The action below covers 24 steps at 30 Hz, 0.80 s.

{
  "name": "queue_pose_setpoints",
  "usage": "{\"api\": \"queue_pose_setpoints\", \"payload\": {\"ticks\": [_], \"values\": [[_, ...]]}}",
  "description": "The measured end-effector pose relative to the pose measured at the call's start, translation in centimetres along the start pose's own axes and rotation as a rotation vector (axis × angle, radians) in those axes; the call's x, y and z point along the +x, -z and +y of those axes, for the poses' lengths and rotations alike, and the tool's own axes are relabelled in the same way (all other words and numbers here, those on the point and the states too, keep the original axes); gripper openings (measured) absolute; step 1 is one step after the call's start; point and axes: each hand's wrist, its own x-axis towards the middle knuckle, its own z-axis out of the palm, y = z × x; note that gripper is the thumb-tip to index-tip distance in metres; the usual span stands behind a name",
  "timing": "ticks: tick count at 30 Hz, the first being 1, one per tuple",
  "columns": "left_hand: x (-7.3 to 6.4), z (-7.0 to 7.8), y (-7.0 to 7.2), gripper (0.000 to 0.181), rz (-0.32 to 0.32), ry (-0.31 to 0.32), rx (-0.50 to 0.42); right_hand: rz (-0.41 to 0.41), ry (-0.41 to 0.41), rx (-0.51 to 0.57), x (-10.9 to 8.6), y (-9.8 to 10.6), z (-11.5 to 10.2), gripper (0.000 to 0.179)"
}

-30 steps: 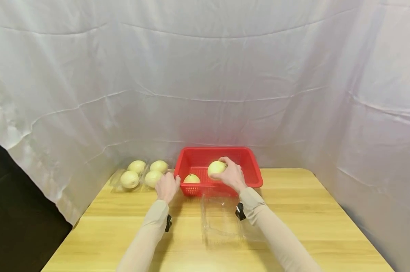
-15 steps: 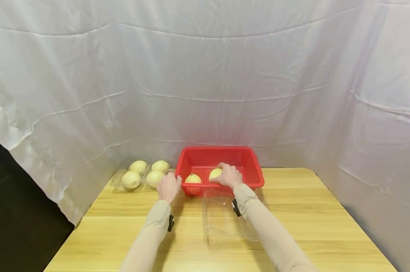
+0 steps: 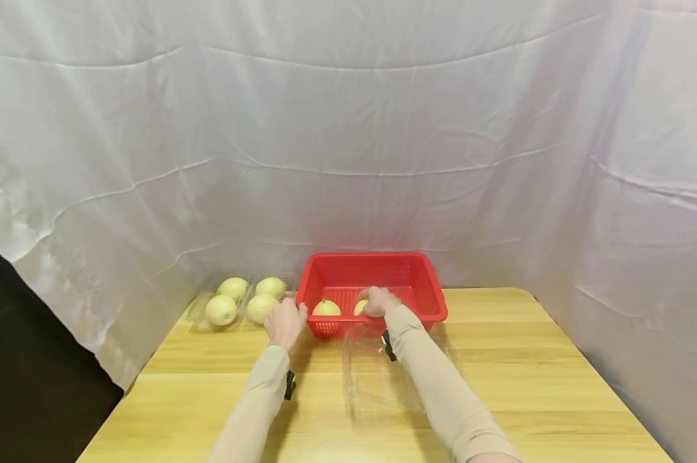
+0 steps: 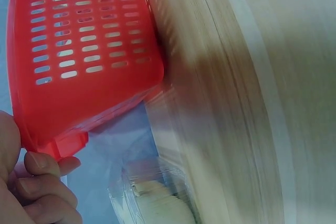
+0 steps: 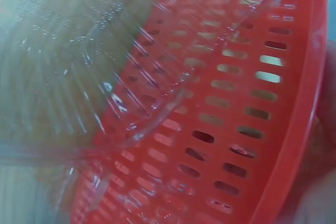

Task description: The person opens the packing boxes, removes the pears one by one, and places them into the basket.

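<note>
A red plastic basket [image 3: 439,301] with slotted walls stands at the table's back. My left hand [image 3: 286,324] grips the rim at its front left corner; in the left wrist view, fingers [image 4: 44,187] curl under that red edge. Inside the basket, low behind the front wall, my right hand [image 3: 379,302] holds a pale yellow pear [image 3: 359,307], mostly hidden by the hand. Left of it in the basket sits another pear [image 3: 326,308], its stem upward. The right wrist view shows the basket wall [image 5: 210,124] behind clear plastic; only a blurred part of the hand appears there.
Left of the basket, several pears [image 3: 221,310] sit in clear plastic packs, close to my left hand. A clear plastic clamshell box [image 3: 377,386] lies in front of the basket, under my right forearm. Pale curtains enclose the wooden table [image 3: 522,379].
My right hand has lowered the pear from above the front rim down into the basket, beside the other pear. My left hand has stayed at the basket's corner.
</note>
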Motion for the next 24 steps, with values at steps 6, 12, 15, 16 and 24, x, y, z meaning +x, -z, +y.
{"api": "queue_pose_setpoints", "payload": {"ticks": [6, 12, 15, 16, 24], "values": [[-0.1, -0.1, 0.0, 0.033, 0.014, -0.004, 0.003, -0.08, 0.091, -0.039, 0.1, 0.0, -0.2, 0.037], [-0.3, -0.2, -0.2, 0.033, 0.023, -0.002, -0.011, 0.003, 0.113, 0.002, 0.0, -0.6, 0.0, 0.039], [-0.4, -0.2, -0.2, 0.033, 0.02, 0.002, -0.014, 0.03, 0.102, 0.046, -0.1, -1.0, 0.3, 0.039], [-0.4, -0.2, -0.2, 0.033, 0.023, 0.004, -0.017, 0.04, 0.097, 0.067, -0.1, -1.1, 0.4, 0.038], [-0.1, -0.2, -0.3, 0.031, 0.029, 0.007, -0.019, 0.091, 0.117, 0.163, -0.1, -1.2, 0.0, 0.027]]}}
